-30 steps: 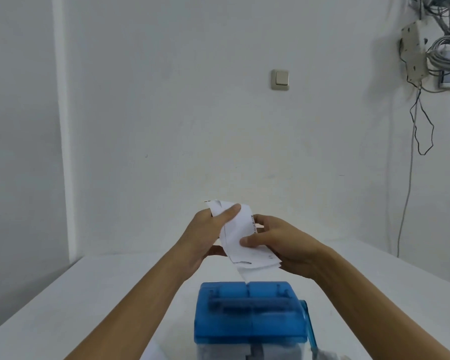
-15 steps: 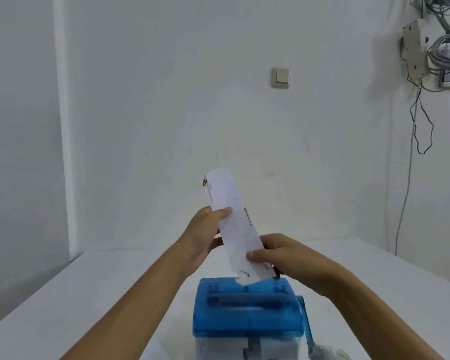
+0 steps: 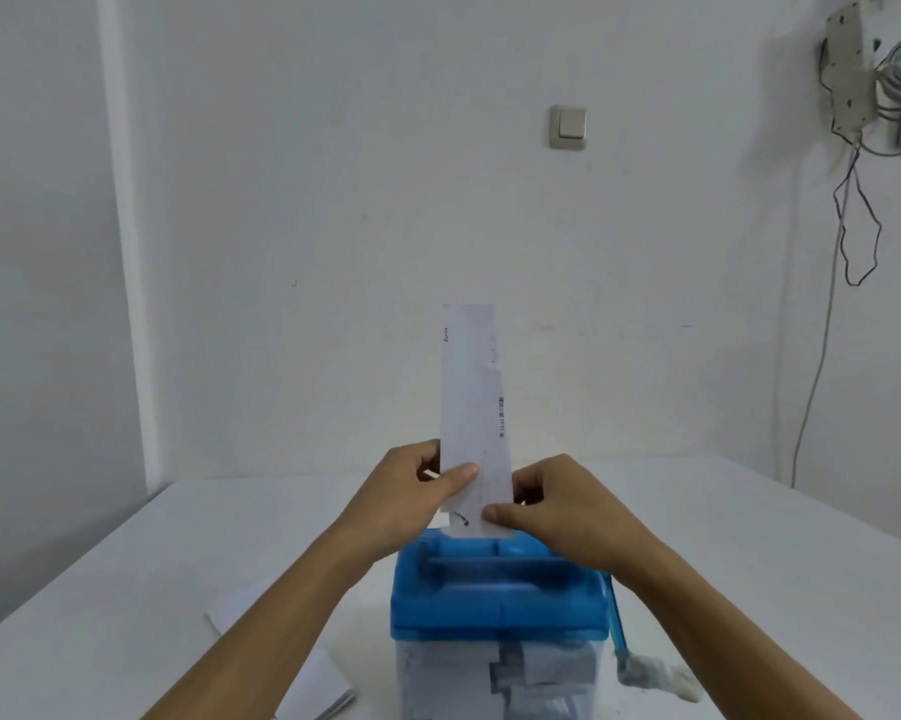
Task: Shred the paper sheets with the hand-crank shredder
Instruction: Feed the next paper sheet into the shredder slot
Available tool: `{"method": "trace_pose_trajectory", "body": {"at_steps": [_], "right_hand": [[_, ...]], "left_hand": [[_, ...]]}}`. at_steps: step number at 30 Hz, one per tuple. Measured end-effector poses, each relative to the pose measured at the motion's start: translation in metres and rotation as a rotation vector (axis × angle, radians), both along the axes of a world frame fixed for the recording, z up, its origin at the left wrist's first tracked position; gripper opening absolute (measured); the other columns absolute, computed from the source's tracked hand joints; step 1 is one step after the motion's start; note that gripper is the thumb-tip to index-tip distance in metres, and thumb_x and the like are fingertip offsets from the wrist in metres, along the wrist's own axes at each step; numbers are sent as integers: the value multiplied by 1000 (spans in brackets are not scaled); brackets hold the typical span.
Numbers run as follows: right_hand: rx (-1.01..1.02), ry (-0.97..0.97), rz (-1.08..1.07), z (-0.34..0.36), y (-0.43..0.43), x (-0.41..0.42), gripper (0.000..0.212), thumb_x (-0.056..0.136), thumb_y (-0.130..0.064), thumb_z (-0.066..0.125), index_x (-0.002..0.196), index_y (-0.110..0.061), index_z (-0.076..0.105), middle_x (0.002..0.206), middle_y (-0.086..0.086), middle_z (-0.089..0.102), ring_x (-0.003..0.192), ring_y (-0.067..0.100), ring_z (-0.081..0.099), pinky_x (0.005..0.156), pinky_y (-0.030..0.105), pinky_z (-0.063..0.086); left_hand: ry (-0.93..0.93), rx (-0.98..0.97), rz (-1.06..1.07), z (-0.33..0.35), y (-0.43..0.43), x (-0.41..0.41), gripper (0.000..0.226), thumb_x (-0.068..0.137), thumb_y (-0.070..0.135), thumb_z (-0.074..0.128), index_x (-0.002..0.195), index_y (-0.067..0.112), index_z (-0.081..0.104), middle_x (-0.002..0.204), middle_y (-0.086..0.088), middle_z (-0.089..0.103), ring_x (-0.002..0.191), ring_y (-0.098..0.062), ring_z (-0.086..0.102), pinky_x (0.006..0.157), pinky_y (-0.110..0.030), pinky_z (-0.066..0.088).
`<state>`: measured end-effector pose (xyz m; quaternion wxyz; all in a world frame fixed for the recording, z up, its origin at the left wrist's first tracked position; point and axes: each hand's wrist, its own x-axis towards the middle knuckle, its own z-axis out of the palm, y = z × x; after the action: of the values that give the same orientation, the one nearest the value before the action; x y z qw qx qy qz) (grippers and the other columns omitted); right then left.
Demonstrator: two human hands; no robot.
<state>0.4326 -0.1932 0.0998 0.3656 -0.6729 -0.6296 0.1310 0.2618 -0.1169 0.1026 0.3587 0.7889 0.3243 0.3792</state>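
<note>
Head view: at the lower left of the frame a few loose white sheets (image 3: 316, 683) lie flat on the white table (image 3: 100, 589), partly hidden under the left forearm. Just right of them, near the middle, the left hand (image 3: 407, 498) pinches the left edge of a long paper strip (image 3: 472, 402), thumb across the front, the other fingers curled behind it. The strip stands almost upright in the centre, its top edge free against the wall and faint print running down its right side. Its bottom edge sits at the back of the shredder (image 3: 495, 595); whether it has entered the slot I can't quite tell from here. The shredder has a blue lid over a clear bin (image 3: 490, 678) that shows cut paper inside. The right hand (image 3: 568, 506) pinches the strip's lower right corner between thumb and fingers, just above the lid. A blue crank (image 3: 616, 621) hangs down the shredder's right side, with neither hand on it. Higher up, right of centre, is a light switch (image 3: 569, 127), and a bundle of cables (image 3: 900, 70) hangs in the upper right corner.
</note>
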Motion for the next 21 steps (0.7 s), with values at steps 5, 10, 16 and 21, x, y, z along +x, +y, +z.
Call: {"method": "trace_pose_trajectory", "body": {"at_steps": [5, 10, 16, 21], "right_hand": [[25, 10, -39, -17, 5, -3, 22, 86, -39, 75, 94, -19, 79, 87, -9, 75, 77, 16, 69, 77, 30, 60], [20, -67, -38, -23, 3, -9, 29, 87, -42, 73, 109, -23, 74, 106, -13, 71, 82, 12, 67, 79, 21, 59], [189, -95, -191, -35, -48, 7, 25, 93, -44, 62, 115, -45, 49, 106, -23, 55, 96, -1, 56, 69, 12, 46], [232, -172, -245, -81, -101, 14, 37, 94, -41, 54, 120, -55, 31, 112, -39, 42, 106, -3, 56, 84, 17, 42]], "left_hand": [[104, -49, 8, -9, 0, -14, 35, 92, 44, 64, 125, 30, 65, 109, 15, 70, 97, -8, 67, 73, -16, 55], [184, -13, -5, -16, -1, -19, 42, 91, 35, 68, 132, 28, 62, 127, 12, 66, 99, -7, 64, 71, -10, 51], [286, 87, 38, -18, -8, -15, 36, 101, 33, 55, 137, 28, 54, 129, 12, 60, 103, -9, 61, 83, -19, 51], [293, 115, 109, -28, -9, -10, 24, 102, 28, 47, 125, 25, 54, 119, 4, 63, 100, -14, 61, 89, -31, 53]]}}
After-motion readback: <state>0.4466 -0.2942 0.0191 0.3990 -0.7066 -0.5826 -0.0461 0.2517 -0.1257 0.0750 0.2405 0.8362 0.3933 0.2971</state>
